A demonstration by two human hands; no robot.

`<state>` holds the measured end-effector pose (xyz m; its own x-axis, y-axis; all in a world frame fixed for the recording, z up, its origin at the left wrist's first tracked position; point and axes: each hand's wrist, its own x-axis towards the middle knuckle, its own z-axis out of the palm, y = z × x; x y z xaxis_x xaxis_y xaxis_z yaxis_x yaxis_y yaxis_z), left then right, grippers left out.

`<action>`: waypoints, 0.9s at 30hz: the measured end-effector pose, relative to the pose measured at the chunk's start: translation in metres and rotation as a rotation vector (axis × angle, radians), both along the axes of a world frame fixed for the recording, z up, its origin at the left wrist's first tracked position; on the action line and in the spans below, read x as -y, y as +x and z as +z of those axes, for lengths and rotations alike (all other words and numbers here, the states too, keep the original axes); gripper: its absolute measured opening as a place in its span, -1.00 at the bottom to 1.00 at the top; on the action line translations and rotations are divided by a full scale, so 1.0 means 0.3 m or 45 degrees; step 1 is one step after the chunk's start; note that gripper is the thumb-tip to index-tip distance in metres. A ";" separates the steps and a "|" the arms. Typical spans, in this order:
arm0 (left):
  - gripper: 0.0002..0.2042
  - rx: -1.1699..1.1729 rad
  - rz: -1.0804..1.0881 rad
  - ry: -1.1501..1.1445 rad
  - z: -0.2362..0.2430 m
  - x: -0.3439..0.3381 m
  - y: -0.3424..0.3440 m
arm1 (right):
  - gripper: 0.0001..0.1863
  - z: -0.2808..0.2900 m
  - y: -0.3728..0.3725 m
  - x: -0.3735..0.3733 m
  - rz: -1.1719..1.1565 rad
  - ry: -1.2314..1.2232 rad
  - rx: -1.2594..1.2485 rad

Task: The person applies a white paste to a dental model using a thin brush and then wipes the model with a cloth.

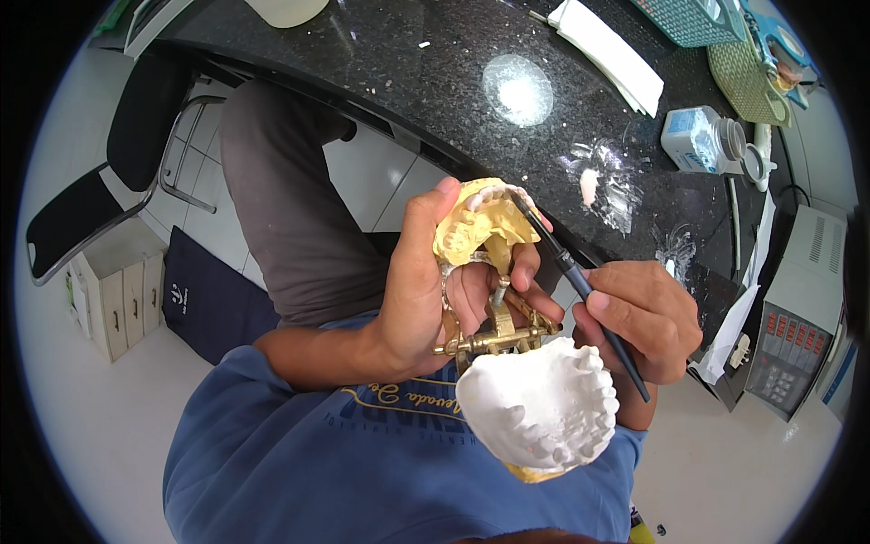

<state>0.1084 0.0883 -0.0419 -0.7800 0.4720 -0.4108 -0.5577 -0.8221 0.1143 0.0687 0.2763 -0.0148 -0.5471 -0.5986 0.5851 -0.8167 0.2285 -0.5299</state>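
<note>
Head view: left hand (412, 281) cups the yellow dental cast (463, 238), centre frame; right hand (645, 313) pinches a slim dark brush-like tool (573, 270), tip at the tooth row (489, 194). I'd brace both hands, touch lightly, keep the brass articulator (507, 341) from swinging.

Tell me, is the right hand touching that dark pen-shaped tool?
Touching: the head view shows the right hand pinching the dark tool near its middle.

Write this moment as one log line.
left hand: holds yellow dental model | right hand: holds slim dark tool, tip at model's teeth
</note>
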 end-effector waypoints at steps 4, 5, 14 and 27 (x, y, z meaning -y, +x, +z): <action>-0.34 -0.008 -0.003 -0.006 -0.003 0.000 -0.001 | -0.66 0.002 -0.001 -0.003 0.016 -0.008 0.009; -0.34 -0.008 -0.002 -0.007 -0.004 0.000 -0.001 | -0.66 0.001 -0.001 -0.004 0.017 -0.009 0.009; -0.35 -0.018 -0.005 0.065 -0.014 0.001 0.001 | -0.67 0.003 -0.003 -0.007 0.030 -0.027 0.002; -0.33 -0.075 0.013 0.072 -0.025 -0.001 0.001 | -0.78 0.015 0.049 -0.039 -0.245 -0.244 0.180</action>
<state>0.1087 0.0887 -0.0494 -0.8067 0.4853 -0.3373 -0.5432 -0.8336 0.1000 0.0833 0.2881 -0.0103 -0.7239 -0.3622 0.5872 -0.6831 0.2568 -0.6836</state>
